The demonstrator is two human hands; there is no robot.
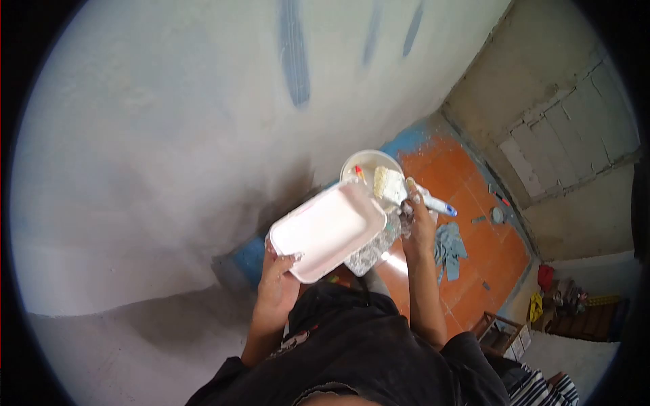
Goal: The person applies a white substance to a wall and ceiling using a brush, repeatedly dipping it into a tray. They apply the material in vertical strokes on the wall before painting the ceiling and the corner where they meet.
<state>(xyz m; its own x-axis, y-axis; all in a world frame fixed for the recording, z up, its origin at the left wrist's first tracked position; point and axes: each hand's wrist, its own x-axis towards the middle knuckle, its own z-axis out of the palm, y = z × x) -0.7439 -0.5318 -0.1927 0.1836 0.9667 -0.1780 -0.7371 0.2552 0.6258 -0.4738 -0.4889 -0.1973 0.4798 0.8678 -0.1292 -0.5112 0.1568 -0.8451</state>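
Note:
My left hand (277, 276) grips the near left corner of a white rectangular paint tray (328, 229), its thumb over the rim. White paint covers the tray's bottom. In my right hand (418, 211) is a wide paintbrush (391, 188), its bristles coated with white paint and pointing left, just beyond the tray's right end. The brush handle, with a blue tip, sticks out to the right of my fingers. Behind the tray and brush stands a round white bucket (353, 161), partly hidden, with a small red and yellow object (359, 174) at its inside wall.
A whitish wall (183, 135) with grey patches rises at left. Below the tray is a paint-spattered grey surface (369, 256). On the orange tiled floor (440, 162) lie a blue-grey cloth (449, 247) and small tools. A wooden frame (502, 333) stands at lower right.

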